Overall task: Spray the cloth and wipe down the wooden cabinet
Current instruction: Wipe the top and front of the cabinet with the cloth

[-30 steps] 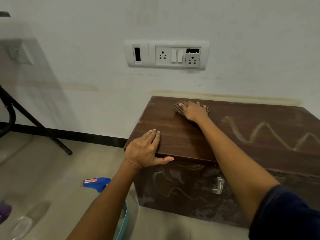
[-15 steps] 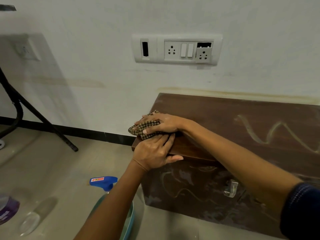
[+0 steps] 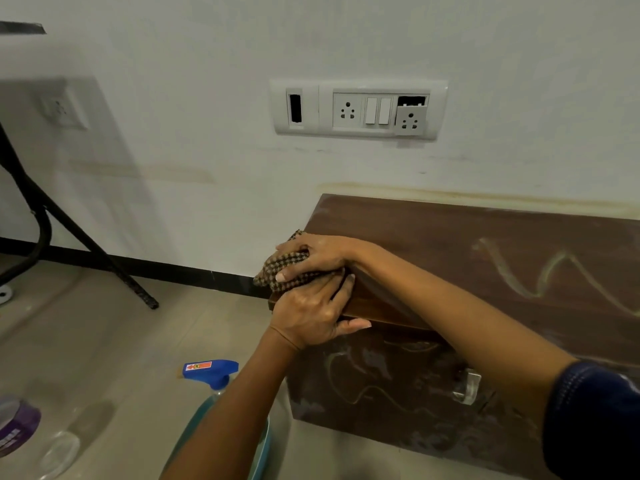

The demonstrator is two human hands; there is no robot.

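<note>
In the head view, the checked cloth is pressed at the front left corner of the wooden cabinet by the right hand, whose fingers are curled over it in a loose grip; the left hand is laid flat on the same corner, fingers spread and thumb under the lip, nothing held; a pale smear is seen on the right of the top and more marks on the front; the spray bottle stands on the floor below. The stroke is best done with firm, even pressure, the cabinet steadied, passes overlapped toward the smear.
</note>
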